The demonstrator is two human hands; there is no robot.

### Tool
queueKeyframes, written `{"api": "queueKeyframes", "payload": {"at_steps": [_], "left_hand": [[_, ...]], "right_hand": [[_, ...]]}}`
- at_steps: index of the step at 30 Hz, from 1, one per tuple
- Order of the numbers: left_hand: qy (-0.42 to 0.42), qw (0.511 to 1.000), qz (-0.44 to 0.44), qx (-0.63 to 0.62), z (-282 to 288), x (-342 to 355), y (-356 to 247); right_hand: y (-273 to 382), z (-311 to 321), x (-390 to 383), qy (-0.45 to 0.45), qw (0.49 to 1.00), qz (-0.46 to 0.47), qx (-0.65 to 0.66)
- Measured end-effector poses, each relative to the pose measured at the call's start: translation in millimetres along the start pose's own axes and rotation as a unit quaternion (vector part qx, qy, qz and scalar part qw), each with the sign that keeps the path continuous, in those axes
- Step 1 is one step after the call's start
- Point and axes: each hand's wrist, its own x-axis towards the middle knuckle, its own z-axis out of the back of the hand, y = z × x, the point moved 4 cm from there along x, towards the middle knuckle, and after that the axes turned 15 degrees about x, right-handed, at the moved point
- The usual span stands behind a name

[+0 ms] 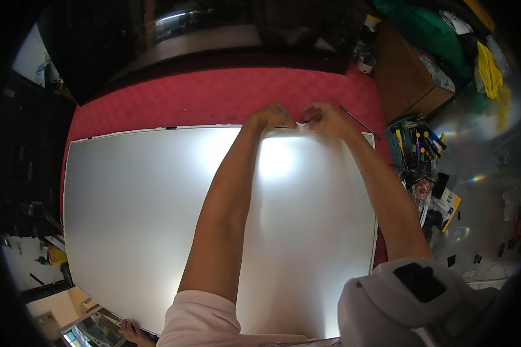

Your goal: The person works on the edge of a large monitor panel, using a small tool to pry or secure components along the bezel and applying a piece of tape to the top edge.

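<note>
A large, glossy white flat panel in a thin frame lies beneath my arms, with bright reflections on its surface. At its far edge, right of the middle, my left hand bends down with its fingers closed on the edge. Close beside it, my right hand has curled fingers and a thumb at the same edge, a small gap from the left. Around the fingertips the edge looks slightly uneven; any small part pinched there is too small to make out. Beyond the right hand lies a thin dark rod-like tool.
The panel rests on a red cloth. A large black screen stands behind. To the right are a cardboard box, a basket of tools and clutter. Another person's hand touches the lower left; a grey-white rounded object blocks the lower right.
</note>
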Motion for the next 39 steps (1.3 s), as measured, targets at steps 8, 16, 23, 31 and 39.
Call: {"api": "queueKeyframes", "payload": {"at_steps": [8, 16, 23, 31, 39], "left_hand": [[0.045, 0.998, -0.007, 0.043, -1, 5, 4], [0.113, 0.977, -0.020, 0.180, -7, 5, -9], [0.079, 0.964, 0.041, 0.251, -8, -23, -32], [-0.167, 0.958, 0.042, 0.231, -7, -85, -53], [-0.159, 0.962, 0.028, 0.219, -10, -91, -53]], "right_hand": [[25, -24, -38, -0.016, 0.958, 0.093, -0.270], [38, -7, -14, 0.107, 0.947, -0.067, -0.296], [54, -19, -14, 0.141, 0.887, -0.139, -0.417], [39, -21, -25, 0.073, 0.939, -0.070, -0.328], [30, -26, -24, 0.054, 0.948, -0.021, -0.312]]}}
